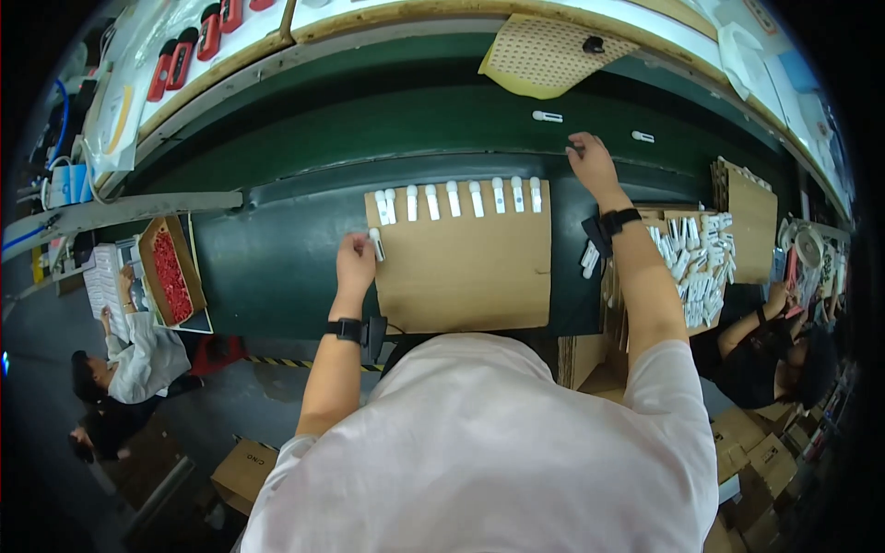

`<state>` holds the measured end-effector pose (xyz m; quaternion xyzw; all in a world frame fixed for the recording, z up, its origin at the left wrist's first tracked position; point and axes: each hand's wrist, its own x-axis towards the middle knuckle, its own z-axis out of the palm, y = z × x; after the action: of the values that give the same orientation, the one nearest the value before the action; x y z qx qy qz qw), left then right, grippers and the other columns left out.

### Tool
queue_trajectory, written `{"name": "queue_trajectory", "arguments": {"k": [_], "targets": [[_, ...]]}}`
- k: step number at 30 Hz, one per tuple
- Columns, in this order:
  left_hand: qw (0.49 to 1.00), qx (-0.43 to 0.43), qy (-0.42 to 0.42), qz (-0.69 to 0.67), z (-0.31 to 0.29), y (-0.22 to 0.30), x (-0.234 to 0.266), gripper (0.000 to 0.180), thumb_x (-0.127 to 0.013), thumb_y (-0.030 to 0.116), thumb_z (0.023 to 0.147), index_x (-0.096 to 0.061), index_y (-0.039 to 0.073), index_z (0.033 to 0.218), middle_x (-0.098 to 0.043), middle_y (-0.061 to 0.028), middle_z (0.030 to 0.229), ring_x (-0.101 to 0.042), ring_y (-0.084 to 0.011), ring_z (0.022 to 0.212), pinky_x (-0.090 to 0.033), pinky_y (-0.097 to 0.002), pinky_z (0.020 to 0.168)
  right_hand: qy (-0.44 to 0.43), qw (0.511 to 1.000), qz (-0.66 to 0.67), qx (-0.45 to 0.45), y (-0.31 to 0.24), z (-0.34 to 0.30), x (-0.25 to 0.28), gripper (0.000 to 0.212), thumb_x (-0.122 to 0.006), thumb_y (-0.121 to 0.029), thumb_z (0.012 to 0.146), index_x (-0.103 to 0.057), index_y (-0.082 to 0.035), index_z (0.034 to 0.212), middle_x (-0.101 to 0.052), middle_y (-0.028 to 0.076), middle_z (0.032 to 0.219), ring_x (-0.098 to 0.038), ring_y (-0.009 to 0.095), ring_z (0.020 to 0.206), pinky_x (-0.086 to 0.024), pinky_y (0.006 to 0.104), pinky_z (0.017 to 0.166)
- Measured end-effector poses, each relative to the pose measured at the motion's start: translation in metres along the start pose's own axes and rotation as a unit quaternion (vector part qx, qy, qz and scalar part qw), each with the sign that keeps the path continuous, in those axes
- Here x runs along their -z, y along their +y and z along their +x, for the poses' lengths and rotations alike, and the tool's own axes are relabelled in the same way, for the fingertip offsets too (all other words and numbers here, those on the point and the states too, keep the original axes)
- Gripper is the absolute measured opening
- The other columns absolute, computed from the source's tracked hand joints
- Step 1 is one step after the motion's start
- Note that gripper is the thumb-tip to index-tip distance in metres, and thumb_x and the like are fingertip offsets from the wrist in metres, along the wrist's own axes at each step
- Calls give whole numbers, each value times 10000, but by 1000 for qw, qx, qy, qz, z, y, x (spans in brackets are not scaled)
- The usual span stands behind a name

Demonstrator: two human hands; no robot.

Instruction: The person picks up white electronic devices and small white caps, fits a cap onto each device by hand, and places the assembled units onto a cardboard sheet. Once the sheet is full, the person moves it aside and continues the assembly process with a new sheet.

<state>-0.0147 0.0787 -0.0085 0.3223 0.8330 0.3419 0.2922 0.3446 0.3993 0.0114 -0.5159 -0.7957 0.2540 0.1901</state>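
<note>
Head view, clock hours read from the middle of the cardboard sheet (461,276), with 12 at the far side. Shows matte brown board, flat and nearly square, lying on a smooth, faintly glossy green tabletop (277,267). Pinches a slim white device (378,247), round-headed and slightly tilted, between drawn-together thumb and fingers of the left hand (356,263), just past 9 o'clock at the board's left edge. Reaches toward 2 o'clock with the right hand (593,164), fingers loosely bent and parted, nothing visible in the grasp. Shows a row of nine matching pieces (454,199), heads outward, along the far edge from 10 to nearly 2. Shows two more on the far green strip (369,124), at 1 and 2, beneath a yellow dotted sheet (535,64); at 3, a jumbled pile (696,263) on stacked cardboard.

Leaves plain brown room from the row down to the 6 o'clock edge, and a broad green stretch from the left hand to a carton (189,253) of small red pieces (171,276) at 9. Narrows at 3 to a green gap between board and stack, partly taken by loose white pieces (590,260).
</note>
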Motion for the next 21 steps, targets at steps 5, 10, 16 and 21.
{"name": "queue_trajectory", "arguments": {"k": [5,10,16,21], "targets": [[998,-14,49,45,-33,4,14,175,-601,99,869,-600,-30,986,-633,-130,808,-613,-218,709,-504,-323,669,1,992,-126,4,13,62,-41,343,-679,-159,813,-588,-68,1131,-607,149,1080,-575,317,999,-480,402,850],[998,9,62,5,-46,9,14,161,-616,81,860,-603,-27,979,-632,-123,804,-614,-207,694,-504,-315,658,-5,978,-209,-18,24,87,-72,325,-671,-200,808,-607,-106,1113,-582,140,1092,-480,322,1173,-431,438,935],[996,37,78,10,-49,6,22,156,-626,79,855,-607,-26,969,-644,-131,820,-628,-206,712,-506,-311,666,-63,987,-139,39,31,96,-69,365,-701,-202,813,-579,-29,1110,-638,163,962,-600,314,956,-487,389,781],[998,21,53,23,-44,2,21,160,-624,93,857,-613,-26,963,-659,-144,837,-645,-226,738,-511,-319,682,-77,985,151,-40,23,54,-38,274,-677,-168,856,-594,-8,1063,-661,78,860,-616,182,765,-475,279,682]]}}
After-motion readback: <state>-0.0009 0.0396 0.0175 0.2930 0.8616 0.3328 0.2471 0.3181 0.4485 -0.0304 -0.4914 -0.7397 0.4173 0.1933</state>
